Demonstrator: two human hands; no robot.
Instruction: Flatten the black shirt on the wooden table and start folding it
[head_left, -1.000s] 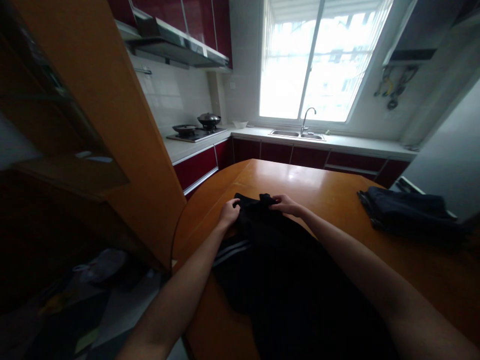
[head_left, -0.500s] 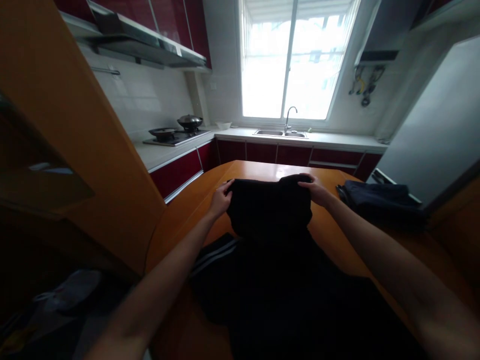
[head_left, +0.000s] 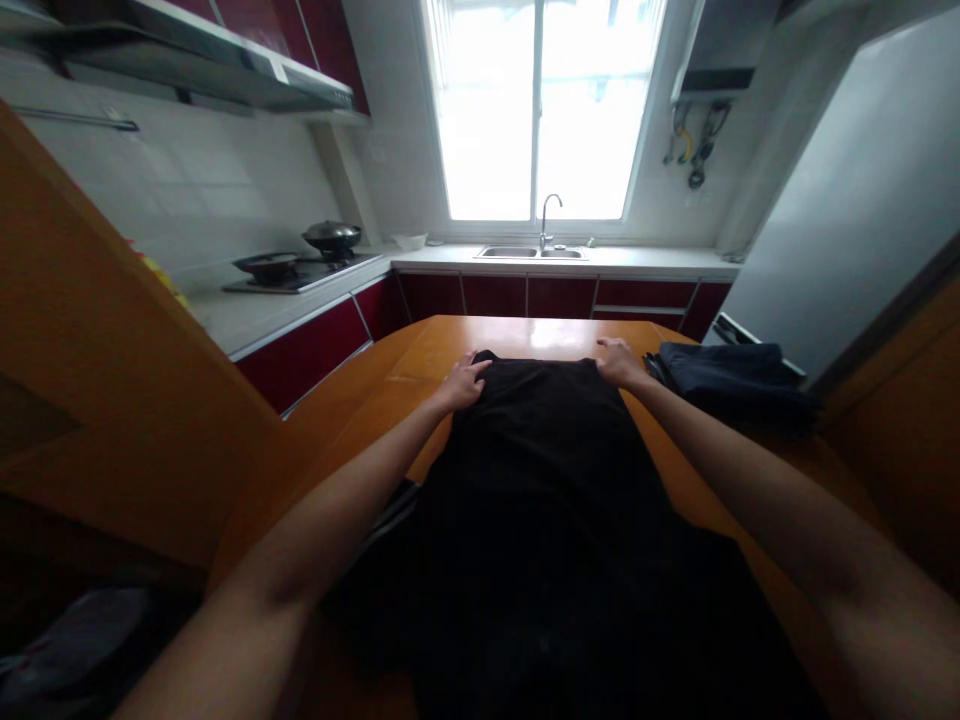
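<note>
Garment (head_left: 547,470): black, spread on the table (head_left: 352,415), long axis running away from the person toward the window (head_left: 487,120), narrower end far. Left hand (head_left: 463,382) — fingers spread — touches the far left corner; right hand (head_left: 618,362), index finger extended, the far right. Whether either pinches cloth cannot be told. Folded clothes (head_left: 731,375) lie right. Beyond: stove (head_left: 307,277) with pan (head_left: 267,266) and lidded wok (head_left: 332,237) — contents hidden — then bowl (head_left: 410,242) and sink (head_left: 510,253).

A bright window (head_left: 487,130) glows in the far wall (head_left: 390,100) above a white counter (head_left: 645,259) and red cabinets (head_left: 562,297), between a hood (head_left: 217,70) at left and heater (head_left: 720,50) at right, beyond a wooden table (head_left: 405,365).
</note>
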